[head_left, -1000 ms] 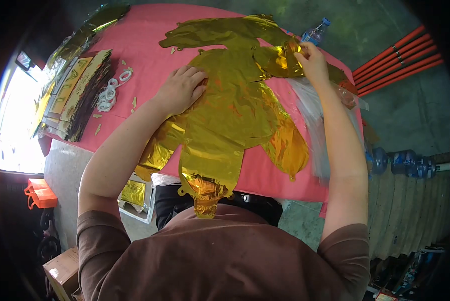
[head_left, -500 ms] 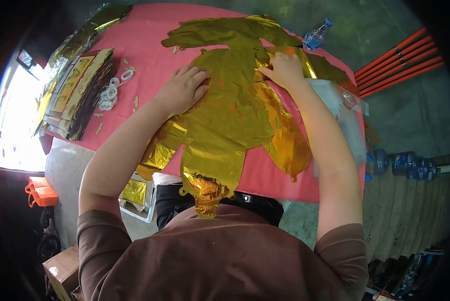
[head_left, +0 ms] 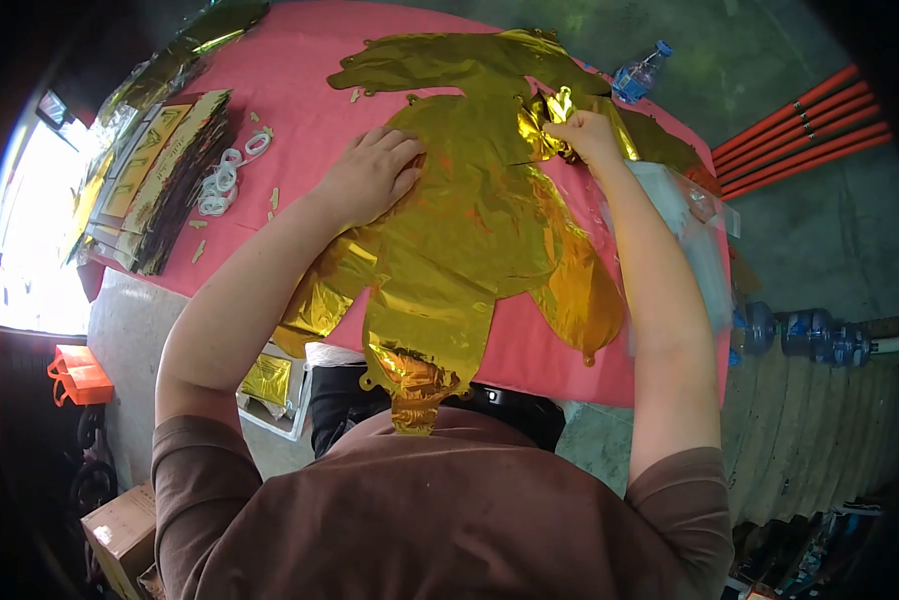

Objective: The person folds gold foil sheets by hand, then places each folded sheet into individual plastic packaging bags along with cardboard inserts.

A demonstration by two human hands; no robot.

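Observation:
A large flat gold foil balloon [head_left: 449,220] spreads over the pink-covered table [head_left: 289,45], its narrow end hanging over the near edge against my shirt. My left hand [head_left: 377,178] lies on the balloon's left edge, fingers resting on the foil. At the upper right, my right hand [head_left: 591,135] pinches a crumpled, shiny flap of the foil [head_left: 543,125]. Another gold lobe [head_left: 579,290] rests below that hand, on the right. More flat gold foil [head_left: 429,60] reaches across the far side of the table.
To the left lie a stack of printed gold packets [head_left: 159,170], rolls of white ribbon [head_left: 221,180] and small scattered pieces. Clear plastic bags [head_left: 674,220] sit at the right edge, a water bottle [head_left: 641,72] at the far right. Red poles [head_left: 799,125] stand beyond.
My right hand has shifted slightly right, and the foil flap in its fingers is now lifted and crumpled. My left hand has stayed in place on the balloon.

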